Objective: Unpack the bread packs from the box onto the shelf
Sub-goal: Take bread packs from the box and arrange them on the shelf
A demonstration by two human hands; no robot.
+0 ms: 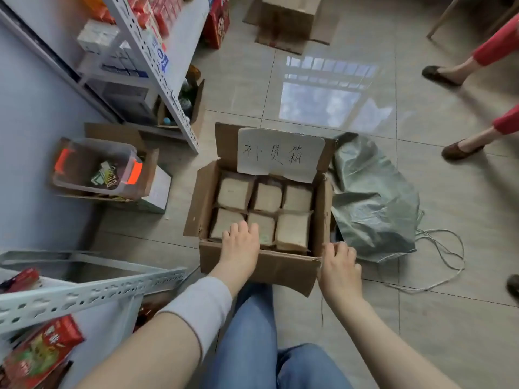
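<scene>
An open cardboard box (283,269) stands on the tiled floor in front of my knees. Inside it lie several bread packs (293,230) in two rows, pale slices in clear wrapping. A white paper label (280,154) with handwriting is stuck on the far flap. My left hand (241,245) reaches over the near wall, its fingers curled down onto the near-left bread packs. My right hand (339,265) grips the box's near-right corner. A white metal shelf (92,290) runs along my near left.
Another white shelf rack (157,60) with red and white packs stands at the back left. A clear plastic bin (95,167) sits left of the box, a grey-green sack (370,200) with string on its right. A person's feet (460,148) are at the far right.
</scene>
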